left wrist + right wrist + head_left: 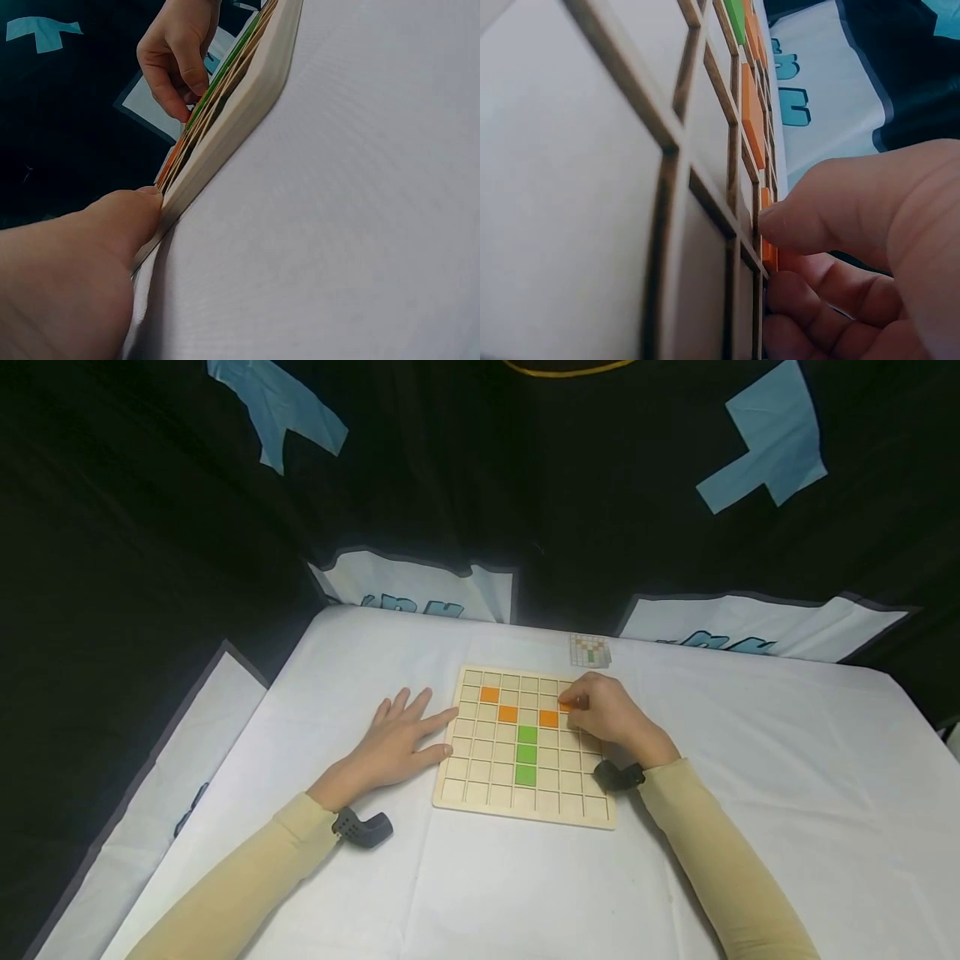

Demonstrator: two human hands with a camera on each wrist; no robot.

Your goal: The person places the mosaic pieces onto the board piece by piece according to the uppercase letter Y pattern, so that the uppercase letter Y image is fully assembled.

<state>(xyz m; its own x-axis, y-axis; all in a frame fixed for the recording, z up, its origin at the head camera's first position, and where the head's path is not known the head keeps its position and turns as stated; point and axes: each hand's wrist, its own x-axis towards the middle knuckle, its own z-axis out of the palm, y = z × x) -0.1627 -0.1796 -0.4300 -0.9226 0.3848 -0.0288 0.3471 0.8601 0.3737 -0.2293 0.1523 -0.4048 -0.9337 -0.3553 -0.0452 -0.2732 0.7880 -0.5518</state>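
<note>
A light wooden grid board (480,792) lies on the table, with three green tiles (527,735) in a column and orange tiles (507,714) in slots above them. My right hand (611,710) is over the board's upper right part and pinches an orange tile (768,244) at a slot there, thumb on its near side. The fingertips behind that tile are partly hidden. My left hand (397,743) rests on the cloth with fingers spread. Its thumb (139,206) and index finger touch the board's left edge.
Behind the board lies a small card (589,651) printed with a coloured grid pattern. White cloth (495,893) covers the table. Dark curtains (465,468) with blue tape pieces hang beyond the far edge. Each wrist wears a dark camera band (362,829).
</note>
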